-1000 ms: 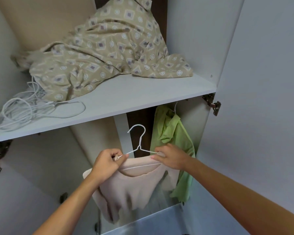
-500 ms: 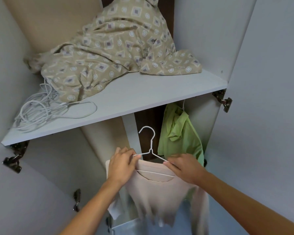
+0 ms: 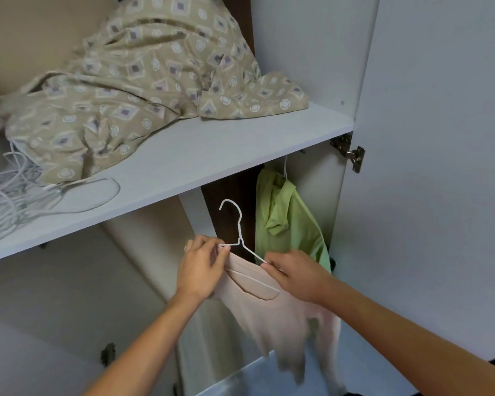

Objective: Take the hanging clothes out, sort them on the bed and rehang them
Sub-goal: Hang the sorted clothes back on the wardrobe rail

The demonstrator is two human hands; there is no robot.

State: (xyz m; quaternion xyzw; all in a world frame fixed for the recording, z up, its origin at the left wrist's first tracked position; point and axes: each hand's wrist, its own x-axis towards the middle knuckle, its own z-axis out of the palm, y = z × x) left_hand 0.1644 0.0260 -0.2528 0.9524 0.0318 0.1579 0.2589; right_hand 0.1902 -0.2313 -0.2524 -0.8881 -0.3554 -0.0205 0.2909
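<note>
White cables [image 3: 17, 201] and a patterned cloth [image 3: 143, 81] lie on the shelf [image 3: 212, 155]. Below it, the left hand [image 3: 202, 267] pinches the hanger [image 3: 237, 238] and the right hand [image 3: 295, 274] pinches its other arm, the pink top [image 3: 269, 307] hanging from it. A green shirt [image 3: 286, 218] hangs just right.

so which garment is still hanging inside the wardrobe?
The green shirt, hooked under the shelf; the pink top is off, on a hanger both hands hold.

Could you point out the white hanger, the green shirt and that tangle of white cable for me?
white hanger [image 3: 240, 224], head view, on the wire neck just below its hook.
green shirt [image 3: 289, 224], head view, on the chest cloth below the collar.
white cable [image 3: 9, 195], head view, on the coiled loops at the shelf's left end.
</note>
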